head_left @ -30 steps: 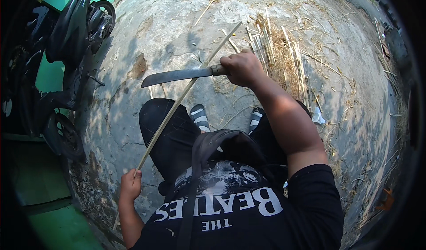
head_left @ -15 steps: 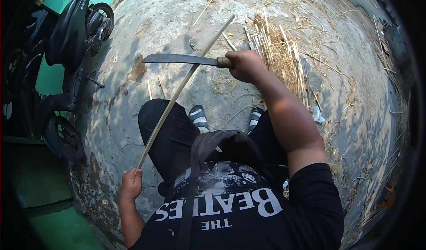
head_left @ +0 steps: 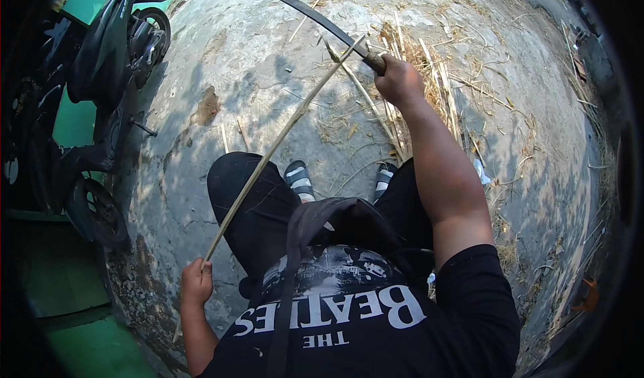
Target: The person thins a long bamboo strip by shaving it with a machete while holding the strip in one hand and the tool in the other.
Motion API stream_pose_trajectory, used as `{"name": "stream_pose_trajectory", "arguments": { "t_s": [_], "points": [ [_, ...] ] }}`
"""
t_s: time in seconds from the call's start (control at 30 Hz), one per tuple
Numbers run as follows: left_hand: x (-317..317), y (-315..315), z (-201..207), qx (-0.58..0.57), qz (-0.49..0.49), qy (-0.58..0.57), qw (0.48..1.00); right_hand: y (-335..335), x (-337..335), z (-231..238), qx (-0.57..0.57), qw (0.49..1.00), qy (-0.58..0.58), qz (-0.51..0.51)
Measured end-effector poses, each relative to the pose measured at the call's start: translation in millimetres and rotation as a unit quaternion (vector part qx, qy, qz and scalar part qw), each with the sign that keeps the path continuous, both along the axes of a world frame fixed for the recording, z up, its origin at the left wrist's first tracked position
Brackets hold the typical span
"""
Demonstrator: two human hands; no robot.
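My left hand [head_left: 196, 283] is closed around the near end of a long, thin bamboo strip [head_left: 268, 151]. The strip slants up and away over my left knee. In my right hand [head_left: 400, 81] is the wooden handle of a machete [head_left: 325, 22]. Its dark blade points to the far left and crosses the strip close to its far end, apparently touching it. A thin curved sliver [head_left: 367, 96] runs from near that crossing toward the ground by my right foot; whether it is still joined to the strip I cannot tell.
A heap of split bamboo and dry shavings [head_left: 429, 76] lies beyond my right arm. Parked motorbikes [head_left: 100, 63] stand at left beside a green wall. A black bag [head_left: 349, 217] rests on my lap between my knees. Loose sticks and scraps lie on the rough concrete [head_left: 221, 56].
The machete has slid along the strip toward its far end, and its blade has swung to point farther away. A thin sliver now shows there. My left hand has barely moved.
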State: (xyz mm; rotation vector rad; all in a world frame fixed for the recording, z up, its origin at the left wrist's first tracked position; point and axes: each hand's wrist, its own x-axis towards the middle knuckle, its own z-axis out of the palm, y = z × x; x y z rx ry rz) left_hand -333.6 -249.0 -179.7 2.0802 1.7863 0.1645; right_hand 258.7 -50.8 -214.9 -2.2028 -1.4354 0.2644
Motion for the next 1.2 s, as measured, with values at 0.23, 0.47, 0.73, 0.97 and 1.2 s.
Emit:
{"name": "stream_pose_trajectory", "arguments": {
  "t_s": [0.23,0.47,0.73,0.97,1.2],
  "points": [
    [9,8,-7,-0.026,0.006,-0.034,0.999,-1,-34,-9,0.179,0.941,-0.157,0.241],
    [1,4,-2,0.011,-0.002,-0.002,1.000,8,7,0,-0.054,0.998,-0.026,0.022],
    [13,16,3,-0.009,-0.015,-0.011,1.000,-2,13,-3,-0.017,0.999,0.008,-0.047],
    [8,14,-1,-0.036,-0.003,-0.026,0.999,6,-13,-11,0.117,0.953,-0.160,0.229],
    [-24,-9,25,-0.021,0.042,0.007,0.999,4,26,-2,-0.034,0.997,-0.063,-0.023]
  ]
}}
